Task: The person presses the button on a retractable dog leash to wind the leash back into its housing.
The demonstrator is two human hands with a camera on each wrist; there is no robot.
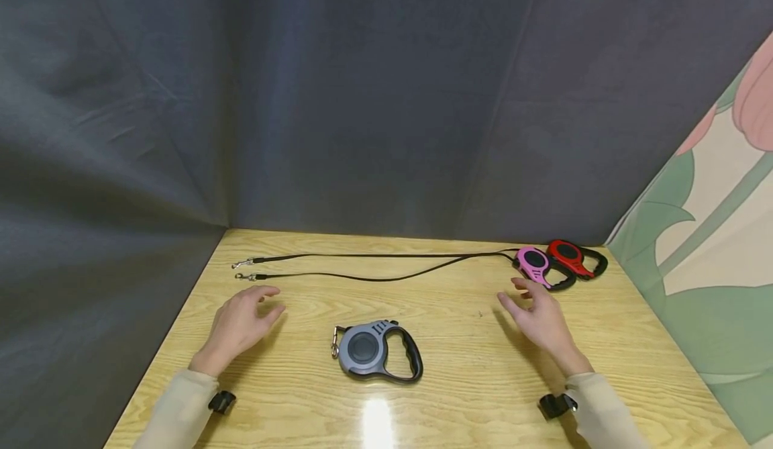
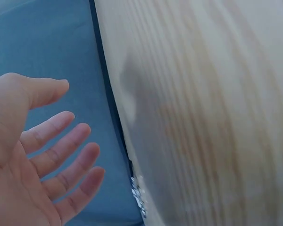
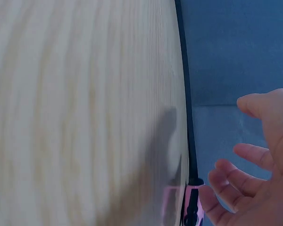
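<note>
A grey retractable dog leash (image 1: 364, 347) with a black loop handle lies on the wooden table, its metal clip at its left end. To its left hovers my left hand (image 1: 241, 321), fingers relaxed and holding nothing; the left wrist view shows its fingers (image 2: 66, 181) spread apart. Over on the right, my right hand (image 1: 539, 318) is held above the table, also with nothing in it. Nearest to that hand is a pink retractable leash (image 1: 534, 264), and a red retractable leash (image 1: 566, 253) lies against it at the back right corner.
Two black leash cords (image 1: 374, 256) stretch leftward across the back of the table (image 1: 459, 382), ending in metal clips (image 1: 244, 276). Dark curtains (image 1: 374, 100) hang behind and at the left. A flower-patterned cloth (image 1: 718, 234) borders the right side.
</note>
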